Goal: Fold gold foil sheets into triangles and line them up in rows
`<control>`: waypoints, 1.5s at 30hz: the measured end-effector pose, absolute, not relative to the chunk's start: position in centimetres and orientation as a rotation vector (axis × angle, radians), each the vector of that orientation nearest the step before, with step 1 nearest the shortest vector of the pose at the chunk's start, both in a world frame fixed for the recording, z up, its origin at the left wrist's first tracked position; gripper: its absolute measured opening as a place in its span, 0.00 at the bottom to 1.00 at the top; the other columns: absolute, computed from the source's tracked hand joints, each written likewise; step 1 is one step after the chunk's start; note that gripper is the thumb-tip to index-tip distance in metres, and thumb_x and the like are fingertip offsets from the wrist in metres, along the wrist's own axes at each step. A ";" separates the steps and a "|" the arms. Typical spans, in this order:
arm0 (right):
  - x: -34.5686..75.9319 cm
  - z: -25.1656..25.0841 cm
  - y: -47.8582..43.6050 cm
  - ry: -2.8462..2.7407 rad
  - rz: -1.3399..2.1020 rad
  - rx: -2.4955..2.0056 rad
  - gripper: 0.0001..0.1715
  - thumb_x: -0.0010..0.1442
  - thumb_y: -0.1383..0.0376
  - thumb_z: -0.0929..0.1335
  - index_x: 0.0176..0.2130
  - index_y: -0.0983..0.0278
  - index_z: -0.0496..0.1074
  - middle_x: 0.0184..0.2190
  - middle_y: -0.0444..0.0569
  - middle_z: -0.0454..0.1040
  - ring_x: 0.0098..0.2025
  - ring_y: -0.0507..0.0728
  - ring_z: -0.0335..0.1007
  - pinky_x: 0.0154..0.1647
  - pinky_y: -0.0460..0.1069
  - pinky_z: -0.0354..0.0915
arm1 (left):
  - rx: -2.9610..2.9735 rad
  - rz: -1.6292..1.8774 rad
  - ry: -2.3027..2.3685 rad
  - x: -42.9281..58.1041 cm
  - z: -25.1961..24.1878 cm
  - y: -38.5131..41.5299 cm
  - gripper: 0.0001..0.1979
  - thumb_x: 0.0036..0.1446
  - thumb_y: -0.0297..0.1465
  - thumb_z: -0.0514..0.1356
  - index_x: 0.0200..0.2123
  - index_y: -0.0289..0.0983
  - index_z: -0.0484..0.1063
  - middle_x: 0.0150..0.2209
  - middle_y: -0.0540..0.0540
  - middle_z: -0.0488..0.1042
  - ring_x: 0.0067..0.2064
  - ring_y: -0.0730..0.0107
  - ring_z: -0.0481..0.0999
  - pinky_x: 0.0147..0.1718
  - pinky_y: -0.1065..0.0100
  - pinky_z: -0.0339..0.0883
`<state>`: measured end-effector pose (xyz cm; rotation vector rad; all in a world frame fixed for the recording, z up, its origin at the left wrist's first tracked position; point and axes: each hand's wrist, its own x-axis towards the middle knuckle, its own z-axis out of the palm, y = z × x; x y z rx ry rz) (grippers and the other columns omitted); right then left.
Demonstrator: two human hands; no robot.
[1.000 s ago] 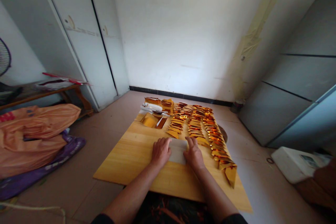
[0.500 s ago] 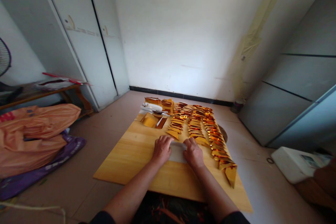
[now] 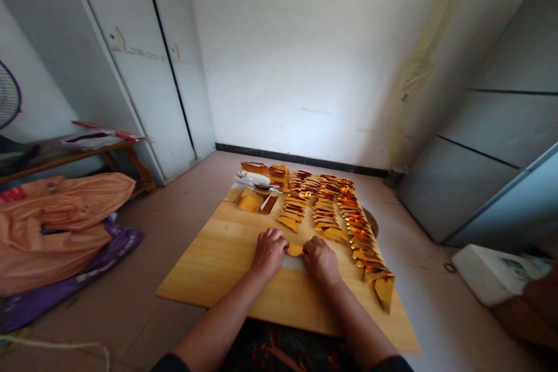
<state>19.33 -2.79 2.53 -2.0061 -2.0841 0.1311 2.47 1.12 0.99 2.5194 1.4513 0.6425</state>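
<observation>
Between my two hands a sheet of gold foil paper (image 3: 295, 250) is bent over, its gold side showing and its pale side below, close to the board. My left hand (image 3: 271, 251) is closed on its left end, the fingers curled. At the right end my right hand (image 3: 321, 256) pinches the same sheet. Beyond the hands lie rows of folded gold foil pieces (image 3: 325, 215), overlapping one another on the wooden board (image 3: 209, 261). A stack of flat gold sheets (image 3: 249, 200) lies to the far left of my hands.
White packets (image 3: 253, 178) lie at the board's far left corner beside more gold pieces (image 3: 279, 174). Orange and purple bags (image 3: 65, 226) are on the floor at left, near a wooden bench (image 3: 131, 165). A white box (image 3: 492, 273) stands at right.
The sheet's pale side faced up between my hands before; now a gold part is folded up over it. My hands have stayed almost in place, still gripping both ends.
</observation>
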 end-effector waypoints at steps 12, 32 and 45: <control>19.4 3.5 -2.6 -2.129 0.310 -2.075 0.18 0.55 0.75 0.61 0.33 0.63 0.78 0.37 0.53 0.74 0.43 0.56 0.69 0.41 0.45 0.61 | 2.670 0.541 1.339 1.4 1.5 0.4 0.13 0.53 0.22 0.56 0.38 0.42 0.76 0.38 0.45 0.74 0.46 0.61 0.66 0.42 0.58 0.53; 16.1 4.2 0.4 -1.814 0.464 -2.348 0.17 0.55 0.58 0.65 0.37 0.66 0.75 0.38 0.58 0.78 0.41 0.62 0.74 0.35 0.49 0.63 | 2.643 0.557 1.462 2.0 1.0 0.4 0.06 0.57 0.28 0.57 0.36 0.39 0.75 0.36 0.46 0.72 0.42 0.64 0.69 0.39 0.63 0.57; 17.3 4.4 0.7 -1.778 0.554 -2.366 0.15 0.48 0.61 0.66 0.34 0.66 0.77 0.36 0.58 0.78 0.40 0.61 0.75 0.34 0.47 0.64 | 2.619 0.508 1.491 1.8 1.6 0.1 0.08 0.57 0.30 0.57 0.38 0.40 0.75 0.38 0.45 0.71 0.44 0.61 0.67 0.41 0.60 0.55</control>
